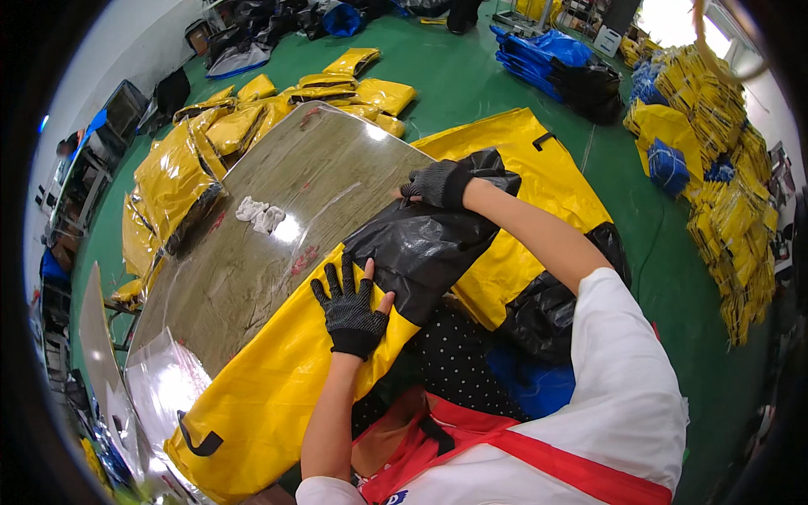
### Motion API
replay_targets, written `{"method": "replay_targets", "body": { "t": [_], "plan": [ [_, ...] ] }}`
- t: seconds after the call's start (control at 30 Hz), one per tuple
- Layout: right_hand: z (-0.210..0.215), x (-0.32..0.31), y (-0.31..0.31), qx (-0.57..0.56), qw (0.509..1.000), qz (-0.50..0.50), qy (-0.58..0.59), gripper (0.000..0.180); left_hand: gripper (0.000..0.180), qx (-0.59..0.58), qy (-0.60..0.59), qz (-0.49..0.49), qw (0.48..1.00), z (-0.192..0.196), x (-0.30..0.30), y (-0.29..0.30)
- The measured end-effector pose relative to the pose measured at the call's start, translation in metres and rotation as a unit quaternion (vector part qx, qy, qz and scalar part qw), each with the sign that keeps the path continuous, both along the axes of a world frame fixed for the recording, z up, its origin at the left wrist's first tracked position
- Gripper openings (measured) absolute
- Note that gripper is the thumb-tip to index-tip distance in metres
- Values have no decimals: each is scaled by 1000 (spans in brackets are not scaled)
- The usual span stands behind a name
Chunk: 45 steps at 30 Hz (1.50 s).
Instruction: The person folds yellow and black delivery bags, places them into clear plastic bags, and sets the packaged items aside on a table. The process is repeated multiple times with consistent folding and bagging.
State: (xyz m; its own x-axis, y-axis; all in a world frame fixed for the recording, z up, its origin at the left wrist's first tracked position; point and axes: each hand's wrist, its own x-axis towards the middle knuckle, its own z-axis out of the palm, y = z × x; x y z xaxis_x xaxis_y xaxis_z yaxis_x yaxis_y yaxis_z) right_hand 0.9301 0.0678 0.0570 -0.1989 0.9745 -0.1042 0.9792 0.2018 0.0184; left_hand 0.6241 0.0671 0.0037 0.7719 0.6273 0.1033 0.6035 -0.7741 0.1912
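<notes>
A large yellow and black bag of shiny woven plastic [278, 387] lies across the near edge of the table and hangs towards my lap. It has a black strap handle at its near left end. My left hand [349, 313], in a black dotted glove with bare fingertips, rests flat on it with fingers spread, where yellow meets black. My right hand [439, 184], gloved alike, is closed on the far edge of the black part; its fingertips are partly hidden. More yellow and black sheeting [547, 194] spreads right of the table, beneath my right forearm.
The wood-patterned tabletop [295, 172] carries crumpled white cloth [261, 215] and a clear plastic sheet [168, 374]. Folded yellow packs [181, 185] are heaped beyond its left side. Blue and black sheets [555, 67] lie on the green floor; stacked yellow bundles [724, 194] stand far right.
</notes>
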Motion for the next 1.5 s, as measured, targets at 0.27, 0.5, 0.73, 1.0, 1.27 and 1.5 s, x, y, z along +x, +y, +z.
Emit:
{"method": "replay_targets", "body": {
  "t": [0.27, 0.5, 0.73, 1.0, 1.27, 1.5],
  "plan": [
    [15, 95, -59, 3, 952, -300, 68, 29, 63, 8, -12, 6, 1000, 4, -6, -4],
    [-151, 271, -414, 3, 729, -679, -93, 61, 63, 11, -98, -86, 991, -9, 32, -8],
    [-121, 50, -237, -44, 877, -327, 350, 48, 65, 31, -31, -18, 999, -8, -11, 3],
    [-1, -110, -115, 204, 504, -183, 819, 35, 68, 33, 2, -48, 998, -3, -8, 3],
    [7, -284, -85, 278, 917, 157, 238, 57, 68, -48, 10, -28, 998, 16, -67, -16],
    [0, -293, -74, 240, 934, 177, 197, 64, 68, -208, -23, -57, 976, 1, -89, -17]
  ]
}}
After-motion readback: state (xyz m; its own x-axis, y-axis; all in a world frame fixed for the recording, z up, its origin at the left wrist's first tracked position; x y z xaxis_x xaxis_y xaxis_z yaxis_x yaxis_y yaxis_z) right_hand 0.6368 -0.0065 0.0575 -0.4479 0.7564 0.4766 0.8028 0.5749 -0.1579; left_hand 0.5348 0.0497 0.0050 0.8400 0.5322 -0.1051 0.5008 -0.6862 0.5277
